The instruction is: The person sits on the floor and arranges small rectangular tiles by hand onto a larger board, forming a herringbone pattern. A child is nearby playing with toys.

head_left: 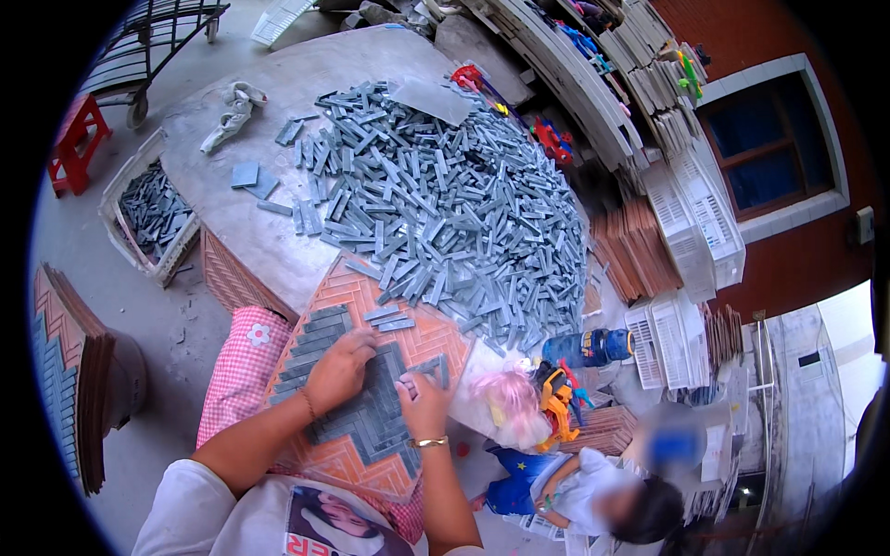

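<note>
An orange tray (428, 334) with herringbone grooves lies before me, tilted across my lap and the table edge. Many narrow dark grey stone strips (373, 434) fill its middle in a zigzag pattern. My left hand (341, 369) is over the laid strips with its fingers curled down; what lies under the fingertips is hidden. Closed in a pinch, my right hand (424, 408) holds a small grey strip near the tray's right side. A few loose strips (389, 318) rest on the tray's far part, just beyond my left hand.
A big heap of grey strips (436, 204) covers the table (306, 79). A white glove (234, 116) lies at far left. A crate of strips (153, 208) and stacked trays (88, 398) stand left. Right are a blue jar (589, 347), toys (556, 403) and a child (584, 491).
</note>
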Available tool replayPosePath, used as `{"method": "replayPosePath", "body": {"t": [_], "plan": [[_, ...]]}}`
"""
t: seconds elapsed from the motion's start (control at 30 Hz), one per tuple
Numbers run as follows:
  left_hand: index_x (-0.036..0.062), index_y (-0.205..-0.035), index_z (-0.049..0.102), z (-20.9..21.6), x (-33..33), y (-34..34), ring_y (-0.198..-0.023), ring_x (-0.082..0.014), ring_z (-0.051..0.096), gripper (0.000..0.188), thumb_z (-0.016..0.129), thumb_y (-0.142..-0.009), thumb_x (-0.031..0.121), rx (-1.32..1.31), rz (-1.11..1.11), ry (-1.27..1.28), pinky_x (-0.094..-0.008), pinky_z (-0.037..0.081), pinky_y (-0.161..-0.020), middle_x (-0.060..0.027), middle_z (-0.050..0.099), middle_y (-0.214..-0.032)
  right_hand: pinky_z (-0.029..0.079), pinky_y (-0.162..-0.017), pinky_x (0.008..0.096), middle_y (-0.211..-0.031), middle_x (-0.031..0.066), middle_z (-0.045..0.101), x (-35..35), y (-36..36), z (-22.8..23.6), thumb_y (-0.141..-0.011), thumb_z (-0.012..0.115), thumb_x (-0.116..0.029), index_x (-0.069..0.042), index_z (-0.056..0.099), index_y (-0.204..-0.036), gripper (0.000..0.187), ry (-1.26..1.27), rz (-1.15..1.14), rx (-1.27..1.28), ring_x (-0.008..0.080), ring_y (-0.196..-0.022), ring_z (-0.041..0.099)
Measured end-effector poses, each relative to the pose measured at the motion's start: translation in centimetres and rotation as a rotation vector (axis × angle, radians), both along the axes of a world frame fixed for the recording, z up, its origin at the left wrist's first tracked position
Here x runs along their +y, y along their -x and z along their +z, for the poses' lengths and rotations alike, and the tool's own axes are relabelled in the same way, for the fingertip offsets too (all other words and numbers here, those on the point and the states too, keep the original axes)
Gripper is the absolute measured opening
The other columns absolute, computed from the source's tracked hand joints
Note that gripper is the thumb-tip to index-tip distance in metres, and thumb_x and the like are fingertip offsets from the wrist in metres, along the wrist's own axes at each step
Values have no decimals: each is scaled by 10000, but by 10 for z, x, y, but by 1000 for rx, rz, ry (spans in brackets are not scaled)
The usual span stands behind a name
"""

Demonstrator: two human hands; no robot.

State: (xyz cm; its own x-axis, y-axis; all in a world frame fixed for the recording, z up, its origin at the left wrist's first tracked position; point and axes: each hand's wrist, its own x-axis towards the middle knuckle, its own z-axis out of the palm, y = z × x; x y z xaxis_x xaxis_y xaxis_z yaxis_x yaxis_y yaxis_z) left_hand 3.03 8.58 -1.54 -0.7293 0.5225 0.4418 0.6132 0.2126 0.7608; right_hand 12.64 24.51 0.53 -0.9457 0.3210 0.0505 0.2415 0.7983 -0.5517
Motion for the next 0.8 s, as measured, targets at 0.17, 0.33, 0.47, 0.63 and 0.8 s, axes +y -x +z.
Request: {"method": "replayPosePath", "body": {"t": [0.17, 0.33, 0.47, 0.63, 0.8], "plan": [[-15, -910, 577, -2, 2, -3, -1129, -305, 483, 233, 533, -681, -25, 117, -36, 69, -378, 376, -990, -146, 544, -1113, 459, -575, 402, -727, 78, 575, -20, 9, 6, -710, 632, -88, -85, 535, -751, 105, -59, -86, 4, 300, -663, 580], [-1, -963, 589, 1, -3, -4, -1171, -287, 455, 284, 560, -682, 26, 158, -96, 221, -398, 357, -1004, -127, 531, -1161, 470, -574, 327, -712, 89, 602, -8, 8, 9, -748, 629, -70, -57, 594, -801, 65, 6, -91, 67, 231, -619, 604], [2, -1084, 565, 8, 3, -7, -1207, -289, 430, 362, 561, -729, 74, 264, -182, 237, -434, 325, -1028, -133, 503, -1231, 480, -626, 277, -727, 87, 636, 41, -19, -10, -783, 627, -79, -27, 614, -908, 136, 162, -290, 184, 169, -635, 620], [-8, -1344, 324, 11, 3, -39, -1334, -255, 253, 740, 589, -785, 398, 217, -235, 614, -467, 169, -1091, -125, 303, -1424, 489, -658, 375, -815, 135, 638, 55, -27, -7, -783, 645, -174, -67, 629, -955, 204, 23, -343, 127, 290, -726, 626], [3, -1342, 332, 18, 6, -40, -1333, -255, 254, 720, 572, -796, 407, 227, -235, 634, -465, 176, -1090, -125, 303, -1424, 491, -642, 361, -822, 134, 640, 57, -20, -12, -747, 664, -163, -37, 632, -923, 218, -17, -323, 116, 264, -669, 624]]}}
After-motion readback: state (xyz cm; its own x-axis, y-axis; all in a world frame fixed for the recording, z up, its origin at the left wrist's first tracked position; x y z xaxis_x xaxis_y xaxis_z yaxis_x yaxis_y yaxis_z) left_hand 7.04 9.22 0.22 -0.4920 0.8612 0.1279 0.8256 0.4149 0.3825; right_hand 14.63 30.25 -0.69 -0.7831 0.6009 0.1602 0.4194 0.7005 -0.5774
